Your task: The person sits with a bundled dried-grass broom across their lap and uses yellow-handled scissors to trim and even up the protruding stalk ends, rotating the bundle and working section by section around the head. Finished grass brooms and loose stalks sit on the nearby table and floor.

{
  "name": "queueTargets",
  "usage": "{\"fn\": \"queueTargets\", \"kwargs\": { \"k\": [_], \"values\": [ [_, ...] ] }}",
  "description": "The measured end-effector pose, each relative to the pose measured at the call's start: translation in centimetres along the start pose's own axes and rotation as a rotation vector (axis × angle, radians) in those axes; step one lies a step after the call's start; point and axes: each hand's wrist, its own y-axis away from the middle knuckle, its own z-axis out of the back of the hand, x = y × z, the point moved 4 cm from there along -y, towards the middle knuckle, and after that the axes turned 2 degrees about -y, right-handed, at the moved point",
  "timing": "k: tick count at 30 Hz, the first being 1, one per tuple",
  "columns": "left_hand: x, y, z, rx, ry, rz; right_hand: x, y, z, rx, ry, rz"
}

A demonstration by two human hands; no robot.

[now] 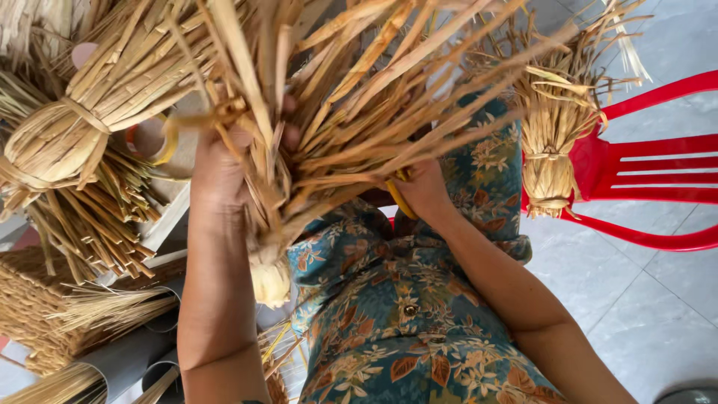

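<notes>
Grey tile floor fills the right side; the left is crowded with straw stock.

Far left: tied bundle lies butt-end toward the camera, bound with a straw wrap near that end. It sits on a loose stack of cut stalks. Below that, a woven basket and grey tubes with fine straw poking out. No free room on this side; any move left runs into stock.

Left hand is closed around the neck of the sheaf, just above its knotted butt, which hangs down past the wrist. My read: the grip sits there because that is the pinch point that keeps the stalks together while the tops fan out, up and to the right.

Sheaf is held over the lap, above the floral dress, and blocks most of the upper view.

Right hand is tucked under the fanned stalks, fingers curled, with a yellow strip showing at the palm. Looks pinched, but stalks hide the fingertips, so I can't confirm it.

Right: second small bundle, tied in two places, rests on the red chair, near the right hand but clear of it. Open floor beyond the chair is the only real clearance.
</notes>
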Motion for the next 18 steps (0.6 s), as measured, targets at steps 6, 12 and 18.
{"fn": "queueTargets", "kwargs": {
  "k": [6, 12, 18],
  "values": [
    [-1.4, 2.6, -2.6, -0.007, -0.419, -0.280, -2.3, 0.9, 1.6, -0.033, -0.503, -0.210],
    [2.7, 2.6, -8.5, 0.373, -1.193, -0.450, -0.6, 1.4, 1.1, 0.043, -0.593, -0.140],
    [5.4, -0.2, -8.1, 0.245, -1.095, -0.105, 1.7, 1.4, 2.4, -0.074, 0.291, -0.089]
  ]
}}
